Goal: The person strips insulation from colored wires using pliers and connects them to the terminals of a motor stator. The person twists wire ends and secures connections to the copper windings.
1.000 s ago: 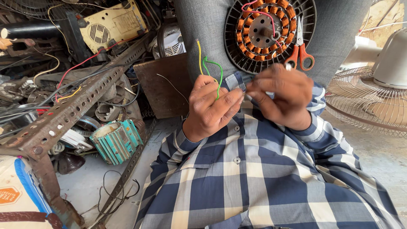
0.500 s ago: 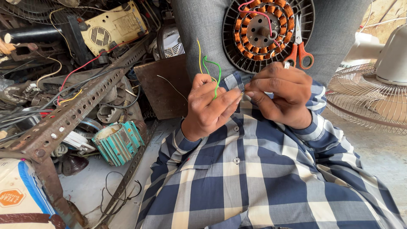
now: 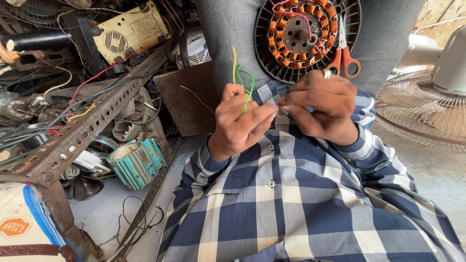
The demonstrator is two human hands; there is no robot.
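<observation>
My left hand (image 3: 240, 121) is closed around thin green and yellow wires (image 3: 241, 77) that stick up above its fingers. My right hand (image 3: 323, 104), with a ring on one finger, pinches the wire ends where its fingertips meet the left thumb. Both hands are held over my blue and white checked shirt (image 3: 301, 204). On my lap beyond the hands lies a round black fan stator (image 3: 303, 36) with copper coils and a pink wire. Orange-handled scissors (image 3: 343, 53) rest on its right side.
A rusty perforated angle bar (image 3: 92, 123) runs across the left. Beneath it sit a teal finned motor housing (image 3: 137, 162), loose cables and scrap parts. A yellowed box with a vent (image 3: 131, 31) lies at the back. A fan guard (image 3: 422, 116) stands at the right.
My hands have stayed together on the wires with only small finger shifts. The view has barely moved.
</observation>
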